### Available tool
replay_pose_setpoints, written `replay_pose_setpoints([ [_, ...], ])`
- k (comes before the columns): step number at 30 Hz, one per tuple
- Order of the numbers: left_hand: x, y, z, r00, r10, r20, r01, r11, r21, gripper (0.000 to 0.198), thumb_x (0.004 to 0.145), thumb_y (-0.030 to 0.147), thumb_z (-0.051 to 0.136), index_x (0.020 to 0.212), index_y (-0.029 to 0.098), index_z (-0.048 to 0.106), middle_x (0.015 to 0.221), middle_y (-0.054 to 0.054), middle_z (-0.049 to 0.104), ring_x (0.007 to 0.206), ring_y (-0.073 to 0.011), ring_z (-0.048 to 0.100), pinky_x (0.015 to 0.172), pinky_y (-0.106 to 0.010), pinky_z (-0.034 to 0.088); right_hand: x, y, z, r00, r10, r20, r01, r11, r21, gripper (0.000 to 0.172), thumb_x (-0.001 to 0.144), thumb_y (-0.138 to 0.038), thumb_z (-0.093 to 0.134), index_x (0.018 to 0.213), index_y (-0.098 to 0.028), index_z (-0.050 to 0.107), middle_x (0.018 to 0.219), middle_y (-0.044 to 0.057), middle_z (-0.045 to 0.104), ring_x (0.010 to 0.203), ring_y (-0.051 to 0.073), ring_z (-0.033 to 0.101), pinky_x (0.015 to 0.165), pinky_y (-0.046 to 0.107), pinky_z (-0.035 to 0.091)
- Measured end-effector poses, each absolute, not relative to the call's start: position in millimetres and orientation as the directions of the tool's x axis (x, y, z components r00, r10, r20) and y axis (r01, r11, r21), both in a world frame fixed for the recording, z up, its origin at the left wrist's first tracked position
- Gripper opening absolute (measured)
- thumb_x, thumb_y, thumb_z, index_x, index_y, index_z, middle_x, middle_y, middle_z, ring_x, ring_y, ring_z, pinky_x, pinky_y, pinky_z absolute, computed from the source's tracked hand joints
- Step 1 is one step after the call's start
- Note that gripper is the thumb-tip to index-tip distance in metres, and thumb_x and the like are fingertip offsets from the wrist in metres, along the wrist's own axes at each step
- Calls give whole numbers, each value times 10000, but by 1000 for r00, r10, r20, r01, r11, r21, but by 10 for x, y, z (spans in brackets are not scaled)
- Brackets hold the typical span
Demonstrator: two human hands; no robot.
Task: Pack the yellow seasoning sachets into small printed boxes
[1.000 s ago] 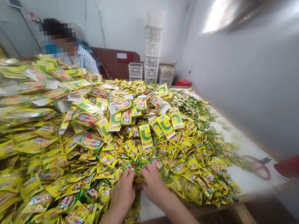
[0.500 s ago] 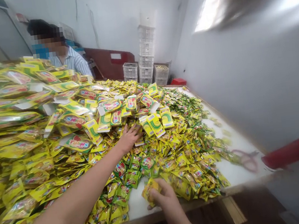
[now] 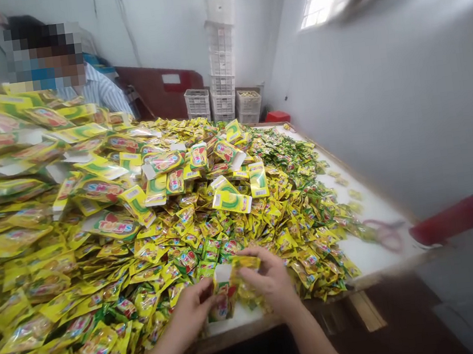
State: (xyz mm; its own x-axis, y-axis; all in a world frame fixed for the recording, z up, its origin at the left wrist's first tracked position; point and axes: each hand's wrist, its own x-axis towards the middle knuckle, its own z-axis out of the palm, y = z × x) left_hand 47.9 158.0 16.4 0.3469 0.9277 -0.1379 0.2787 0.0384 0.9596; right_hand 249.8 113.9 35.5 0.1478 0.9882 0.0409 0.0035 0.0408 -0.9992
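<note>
Near the table's front edge, my left hand (image 3: 197,304) is closed on a small printed carton (image 3: 224,296), whose white end flap stands up. Right beside it my right hand (image 3: 273,283) grips a yellow candy packet (image 3: 244,267) between thumb and fingers; how many packets are in the grip I cannot make out. Both hands are close together over a bare patch of white tabletop. Around them spreads a heap of yellow and green packets (image 3: 278,235). More yellow cartons (image 3: 258,180) lie on the heap ahead of my hands.
A tall pile of cartons and packets (image 3: 18,226) fills the left side. Pink-handled scissors (image 3: 385,233) and a red cylinder (image 3: 461,218) are at the right. A person in a striped shirt (image 3: 108,95) is behind the pile. White crates (image 3: 222,81) stand stacked at the back.
My left hand has come back from the cartons on the heap and now holds one near the table edge. The right hand, with its yellow packet, has risen slightly beside it.
</note>
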Motion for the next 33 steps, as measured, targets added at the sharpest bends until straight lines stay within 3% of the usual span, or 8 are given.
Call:
replay_pose_setpoints([
  [3,428,1401,8,429,894,-125,331,-27,943,228,743,411,684,692,189,684,619,6,630,640,-201,571,599,-262,451,2387,1226,380,-51,967,250,451,246,-858,282,795,-76,586,1036,-206,653,987,52,648,933,199,581,828,316,476],
  [7,389,1336,-24,438,894,-98,302,-43,952,230,781,405,651,826,189,715,721,-12,682,707,-211,593,670,-272,470,2262,1181,512,-318,929,190,771,370,-518,260,771,4,526,906,-186,642,905,69,620,916,213,531,799,304,437],
  [12,439,1248,-42,415,908,-56,95,18,995,324,751,393,710,1019,211,722,924,-48,741,885,-264,634,786,-304,492,2253,1127,829,-456,885,94,715,427,-554,335,761,-26,583,1044,-205,588,968,48,643,915,199,568,784,270,423],
  [17,424,1202,-165,458,885,-85,-16,104,994,323,779,394,704,1021,181,710,929,-62,731,934,-272,638,806,-321,496,2229,1151,600,-231,959,167,637,278,-719,271,787,-23,590,974,-218,599,910,3,654,850,158,595,748,233,423],
  [21,384,1195,-228,395,913,-101,29,97,995,262,787,393,704,933,176,705,856,-31,711,827,-224,628,741,-285,486,2171,1102,286,-235,926,295,659,375,-652,143,845,-87,608,801,-214,656,787,10,627,777,159,566,719,253,426],
  [24,379,1189,-184,398,913,-93,15,95,995,313,786,381,706,1040,200,700,937,-37,723,895,-243,626,796,-299,480,2186,1062,284,-296,889,350,697,451,-557,94,866,-196,646,799,-237,698,952,53,616,950,211,528,819,319,440],
  [28,383,1177,-101,397,911,-115,67,96,993,315,795,390,693,1053,209,707,901,-28,730,825,-236,626,750,-291,477,2238,1049,395,-355,876,325,718,479,-505,81,834,-288,710,914,-289,717,1205,55,537,1218,278,387,1007,432,373],
  [33,362,1181,-140,408,906,-114,53,101,993,347,795,379,693,1104,219,688,1014,-36,728,931,-257,627,818,-307,476,2214,1034,333,-351,900,258,739,436,-514,44,846,-272,695,887,-260,683,1166,53,543,1173,269,416,935,414,415],
])
